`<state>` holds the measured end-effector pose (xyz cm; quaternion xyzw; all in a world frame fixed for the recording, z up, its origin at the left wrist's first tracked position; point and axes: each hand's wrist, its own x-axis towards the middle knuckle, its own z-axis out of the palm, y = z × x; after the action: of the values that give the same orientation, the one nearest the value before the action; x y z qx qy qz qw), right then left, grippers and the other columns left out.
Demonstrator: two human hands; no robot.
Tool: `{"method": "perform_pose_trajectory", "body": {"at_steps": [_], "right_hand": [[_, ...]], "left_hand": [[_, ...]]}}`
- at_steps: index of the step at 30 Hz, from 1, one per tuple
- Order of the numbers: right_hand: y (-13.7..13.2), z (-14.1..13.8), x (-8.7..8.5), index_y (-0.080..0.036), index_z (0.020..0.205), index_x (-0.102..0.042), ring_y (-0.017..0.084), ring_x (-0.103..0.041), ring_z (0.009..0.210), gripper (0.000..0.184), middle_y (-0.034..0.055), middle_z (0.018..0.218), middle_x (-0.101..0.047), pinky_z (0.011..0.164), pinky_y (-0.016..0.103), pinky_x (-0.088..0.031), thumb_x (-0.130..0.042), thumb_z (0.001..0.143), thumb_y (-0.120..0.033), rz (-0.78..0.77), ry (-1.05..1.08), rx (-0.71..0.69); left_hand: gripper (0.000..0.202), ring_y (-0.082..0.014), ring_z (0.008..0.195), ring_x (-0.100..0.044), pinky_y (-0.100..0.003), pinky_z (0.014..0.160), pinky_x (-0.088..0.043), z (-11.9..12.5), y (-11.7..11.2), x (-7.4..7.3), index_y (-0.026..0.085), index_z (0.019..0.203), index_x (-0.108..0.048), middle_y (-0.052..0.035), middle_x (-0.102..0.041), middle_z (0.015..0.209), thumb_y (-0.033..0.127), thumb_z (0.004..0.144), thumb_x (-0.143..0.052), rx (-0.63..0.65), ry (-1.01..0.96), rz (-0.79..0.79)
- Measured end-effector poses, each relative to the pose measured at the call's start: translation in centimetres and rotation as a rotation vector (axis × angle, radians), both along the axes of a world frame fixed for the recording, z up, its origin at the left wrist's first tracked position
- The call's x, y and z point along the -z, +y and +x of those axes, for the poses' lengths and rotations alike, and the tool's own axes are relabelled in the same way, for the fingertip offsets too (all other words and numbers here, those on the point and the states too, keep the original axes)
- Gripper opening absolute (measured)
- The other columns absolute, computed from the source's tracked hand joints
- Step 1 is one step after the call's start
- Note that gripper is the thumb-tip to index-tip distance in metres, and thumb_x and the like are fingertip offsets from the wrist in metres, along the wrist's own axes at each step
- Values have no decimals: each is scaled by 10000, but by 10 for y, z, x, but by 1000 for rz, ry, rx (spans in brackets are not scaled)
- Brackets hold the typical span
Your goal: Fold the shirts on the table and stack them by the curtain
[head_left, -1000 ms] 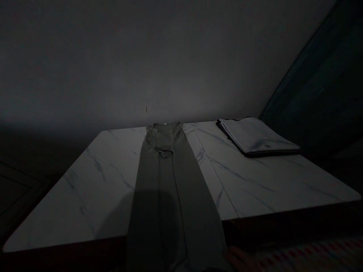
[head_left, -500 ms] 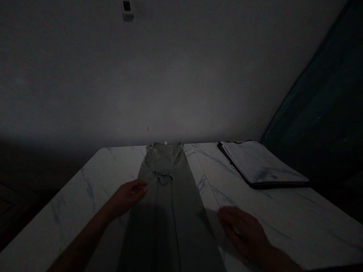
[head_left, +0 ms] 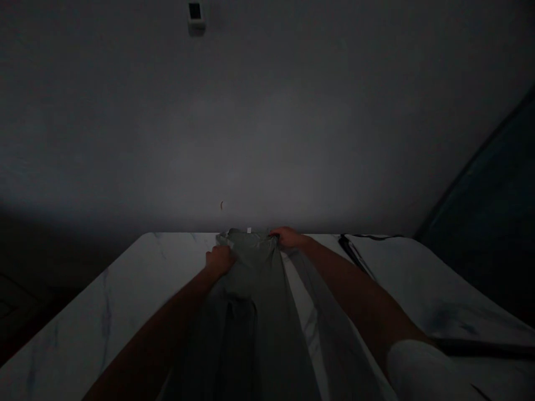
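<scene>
Grey-green trousers (head_left: 267,289) lie lengthwise on the table, with the gathered waistband at the far edge and a small white tag (head_left: 249,230) on it. My right hand (head_left: 288,237) is closed on the right corner of the waistband. Lower on the left side, my left hand (head_left: 220,260) has its fingers curled on the cloth just below the waistband. A fabric tie hangs down the front below the waist. Dim light hides the lower part of the garment.
The white marbled table (head_left: 137,278) ends at a grey wall (head_left: 267,139). To the right lies a folded white cloth with dark edging (head_left: 401,267). A dark teal drape or panel (head_left: 497,223) is at the far right. A small box (head_left: 196,18) is fixed on the wall.
Both hands have reached forward from beside the trousers to their waist end and taken hold there. The cloth near the waist is now pulled and creased. The view has shifted slightly.
</scene>
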<state>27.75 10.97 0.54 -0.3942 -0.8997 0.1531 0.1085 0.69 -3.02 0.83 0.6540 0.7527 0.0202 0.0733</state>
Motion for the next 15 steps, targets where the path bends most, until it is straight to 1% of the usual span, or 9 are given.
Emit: {"method": "perform_pose_trajectory", "body": {"at_steps": [3,5,8,10,12,13,15], "right_hand": [[18,-2,14,-173,1171,-776,225,-723,1083,560,97,1188,-775,970,300,-514,-574,689,30,-15,4,-118],[27,-1,20,-165,1143,-782,219,-722,1059,540,100,1161,-782,958,296,-507,-568,684,22,3,-4,-140],[36,2,21,-168,1059,-801,209,-723,984,444,88,1090,-796,895,270,-506,-594,696,-19,-4,-23,-134],[44,3,18,-185,972,-810,196,-717,901,332,57,993,-805,832,253,-504,-625,719,-76,-43,-32,-127],[51,1,12,-190,896,-805,188,-701,824,211,34,889,-799,776,247,-498,-652,755,-155,-75,-25,-109],[55,0,8,-187,876,-800,188,-693,805,173,33,859,-793,759,248,-496,-662,771,-195,-82,-16,-100],[60,-6,2,-177,887,-791,192,-688,818,168,45,871,-790,752,251,-495,-669,807,-261,-85,13,-90]], "left_hand": [[335,-344,1248,-616,-500,1030,-447,-2,3,1,159,1198,-643,-182,-694,1277,315,913,-563,35,-24,6],[250,-334,1187,-648,-449,973,-472,-4,2,0,148,1101,-664,-185,-716,1208,259,922,-530,62,-42,9],[191,-317,1082,-678,-384,887,-484,-8,-6,-7,156,934,-653,-180,-729,1086,258,947,-493,100,-143,48],[193,-284,976,-686,-358,838,-482,-10,-15,-17,185,886,-616,-132,-724,971,303,960,-482,164,-326,148],[209,-243,852,-673,-329,764,-481,-11,-28,-32,205,876,-584,-72,-695,859,372,960,-491,206,-598,255],[225,-223,791,-660,-312,715,-477,-11,-35,-40,210,877,-575,-49,-681,817,415,947,-515,193,-754,278],[289,-190,694,-637,-278,623,-460,-11,-49,-52,210,883,-572,-16,-667,766,497,886,-607,88,-1063,271]]}}
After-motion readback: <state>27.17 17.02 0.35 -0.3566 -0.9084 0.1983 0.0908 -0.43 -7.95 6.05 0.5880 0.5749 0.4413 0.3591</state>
